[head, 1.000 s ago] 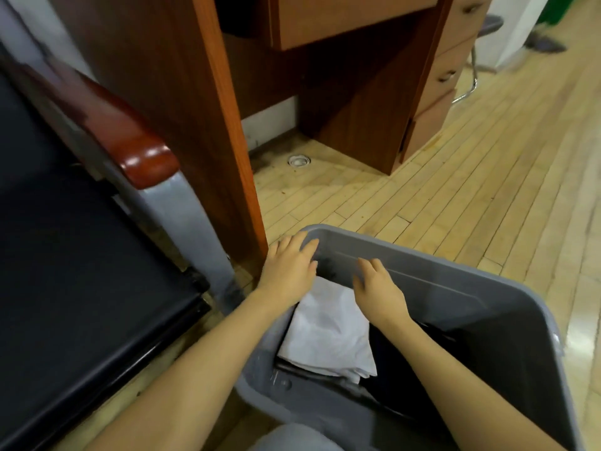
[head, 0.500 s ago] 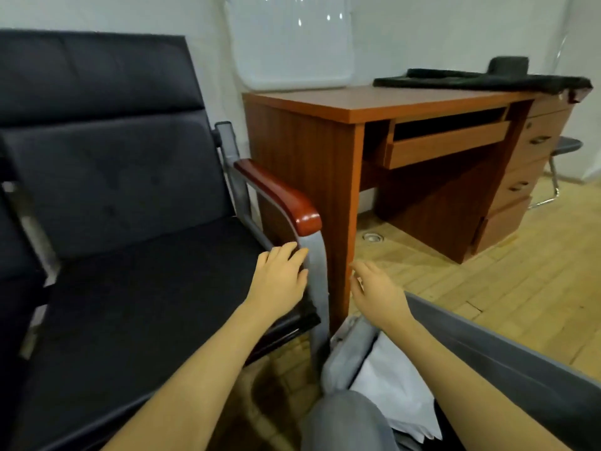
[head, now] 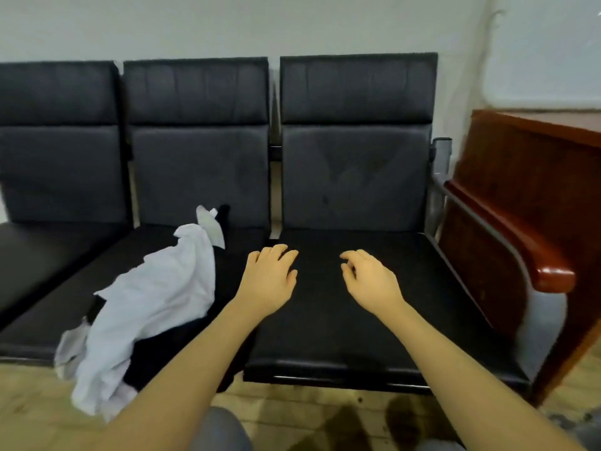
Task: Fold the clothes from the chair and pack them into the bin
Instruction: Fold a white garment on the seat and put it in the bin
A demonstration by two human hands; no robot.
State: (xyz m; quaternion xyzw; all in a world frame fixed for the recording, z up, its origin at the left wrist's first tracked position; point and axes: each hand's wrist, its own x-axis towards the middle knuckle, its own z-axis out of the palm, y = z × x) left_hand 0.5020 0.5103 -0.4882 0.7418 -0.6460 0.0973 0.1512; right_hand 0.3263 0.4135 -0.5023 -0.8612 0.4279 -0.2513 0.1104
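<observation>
Left hand (head: 271, 276): fingers relaxed, empty, over the right seat (head: 374, 317).
Right hand (head: 370, 281): loosely curled, empty.
White garment (head: 153, 304): crumpled on middle seat.

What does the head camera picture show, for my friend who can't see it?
Two bare hands, the left hand and the right hand, reach out empty over a black seat in a row of three joined chairs. On the middle seat, to their left, lies a crumpled white garment on dark clothing, hanging over the front edge.
</observation>
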